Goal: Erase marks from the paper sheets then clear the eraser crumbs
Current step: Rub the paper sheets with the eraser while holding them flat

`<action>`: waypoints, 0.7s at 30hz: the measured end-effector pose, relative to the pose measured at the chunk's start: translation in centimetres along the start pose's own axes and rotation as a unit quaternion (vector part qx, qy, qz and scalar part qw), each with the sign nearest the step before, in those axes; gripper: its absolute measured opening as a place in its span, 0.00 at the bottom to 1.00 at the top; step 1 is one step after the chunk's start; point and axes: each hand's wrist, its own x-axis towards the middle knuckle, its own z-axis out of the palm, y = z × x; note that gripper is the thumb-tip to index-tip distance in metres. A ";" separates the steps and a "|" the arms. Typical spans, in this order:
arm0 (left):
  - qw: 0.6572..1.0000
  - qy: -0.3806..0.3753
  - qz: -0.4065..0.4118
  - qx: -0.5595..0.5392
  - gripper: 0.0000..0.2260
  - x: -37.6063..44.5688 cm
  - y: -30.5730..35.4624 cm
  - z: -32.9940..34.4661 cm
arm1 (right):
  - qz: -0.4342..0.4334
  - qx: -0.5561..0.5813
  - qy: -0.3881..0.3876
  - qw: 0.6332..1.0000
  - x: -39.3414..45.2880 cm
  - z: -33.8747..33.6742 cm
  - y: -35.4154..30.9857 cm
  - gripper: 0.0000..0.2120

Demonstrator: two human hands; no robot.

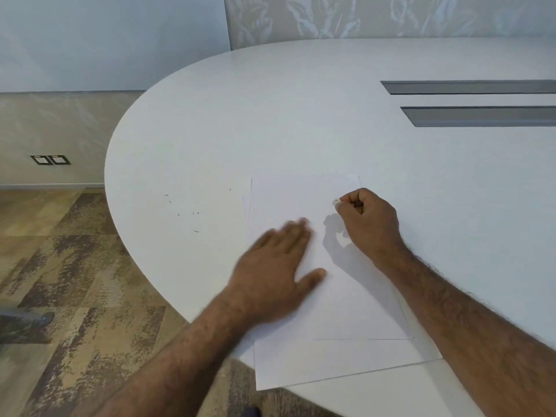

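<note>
Two or more white paper sheets [340, 314] lie stacked and slightly askew on the white table [270, 115], the lower one overhanging the front edge. My left hand [276, 266] lies flat on the top sheet, fingers apart and blurred by motion. My right hand [367, 221] is closed near the sheet's far right corner, pinching a small white eraser [336, 202] between thumb and forefinger. I see no marks on the visible paper. Dark eraser crumbs [188, 213] are scattered on the table left of the sheets.
Two grey cable slots [469, 87] [481, 116] are set into the tabletop at the far right. The table's curved edge runs along the left, with patterned floor [60, 281] below. Wall sockets [50, 159] sit low on the left wall.
</note>
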 end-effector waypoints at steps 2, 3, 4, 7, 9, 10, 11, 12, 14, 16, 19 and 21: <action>0.992 0.008 -0.129 0.010 0.35 -0.1 -2.8 -0.7 | 0.005 0.007 0.000 1.000 0.1 -0.1 0.0 0.06; 0.983 0.005 -0.183 0.019 0.35 -0.4 -4.1 -1.1 | 0.005 0.005 -0.001 1.000 0.0 0.0 0.1 0.06; 0.977 0.005 -0.212 0.025 0.35 -0.4 -5.0 -1.6 | 0.002 0.004 0.000 1.000 0.1 -0.1 0.0 0.07; 0.985 0.027 -0.169 0.005 0.33 -0.7 -5.2 -2.1 | -0.005 -0.007 -0.007 1.000 0.0 0.0 0.1 0.06; 0.989 0.036 -0.139 -0.026 0.33 -0.9 -3.6 -2.1 | -0.006 -0.011 -0.009 1.000 0.1 0.1 0.2 0.06; 0.988 0.041 -0.144 -0.047 0.33 -1.0 -2.8 -1.9 | -0.007 -0.010 -0.007 1.000 0.1 0.1 0.2 0.06; 0.983 0.049 -0.161 -0.072 0.34 -1.1 -2.1 -1.9 | -0.007 -0.008 -0.003 1.000 0.2 0.1 0.2 0.06; 0.976 0.061 -0.186 -0.099 0.34 -1.2 -1.4 -1.9 | -0.005 -0.003 0.003 1.000 0.1 0.1 0.2 0.06; 0.953 0.095 -0.245 -0.151 0.35 -0.9 -0.5 -2.5 | 0.002 0.015 0.030 0.999 0.2 0.1 0.2 0.06; 0.937 0.098 -0.288 -0.174 0.34 -0.3 -0.2 -3.2 | 0.003 0.016 0.080 0.997 0.5 -0.4 0.2 0.06; 0.940 0.065 -0.301 -0.150 0.36 0.3 -0.2 -3.8 | -0.022 -0.071 0.161 0.984 1.7 -2.8 0.5 0.07; 0.941 0.059 -0.304 -0.138 0.37 0.4 -0.3 -3.8 | 0.000 -0.153 0.164 0.974 2.5 -5.3 1.4 0.09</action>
